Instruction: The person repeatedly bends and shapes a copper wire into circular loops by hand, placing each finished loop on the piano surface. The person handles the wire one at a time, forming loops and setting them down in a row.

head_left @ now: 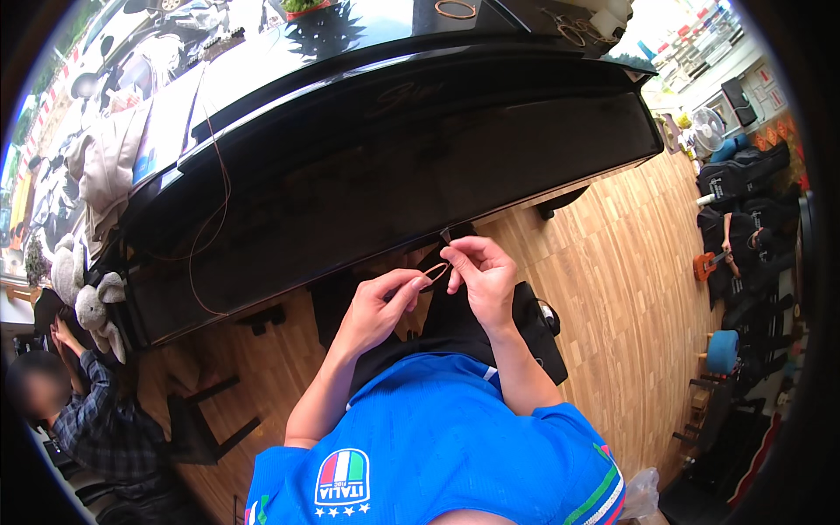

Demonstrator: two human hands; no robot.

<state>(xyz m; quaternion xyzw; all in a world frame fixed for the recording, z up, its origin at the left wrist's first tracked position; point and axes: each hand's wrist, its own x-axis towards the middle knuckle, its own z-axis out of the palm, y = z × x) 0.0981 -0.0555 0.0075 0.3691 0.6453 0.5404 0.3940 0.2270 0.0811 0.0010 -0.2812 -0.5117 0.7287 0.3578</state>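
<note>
My left hand (382, 306) pinches a thin copper-coloured coiled string (433, 270) between thumb and forefinger, in front of the glossy black piano (385, 175). My right hand (479, 276), a little higher, has its thumb and forefinger pinched at the far end of the same loop, where a small dark tip (445, 234) pokes up, too small to make out. A loose thin string (223, 175) hangs in a long curve down the piano's front at the left. Another coil (455, 10) lies on the piano top, beside a tangle of strings (573, 28).
A plant (302, 9) stands on the piano. Grey plush toys (96, 306) hang at its left end, near a person (96, 411) in plaid. At right, another person (735, 245) holds an orange ukulele (704, 267); a blue stool (722, 350) stands on the wooden floor (604, 289).
</note>
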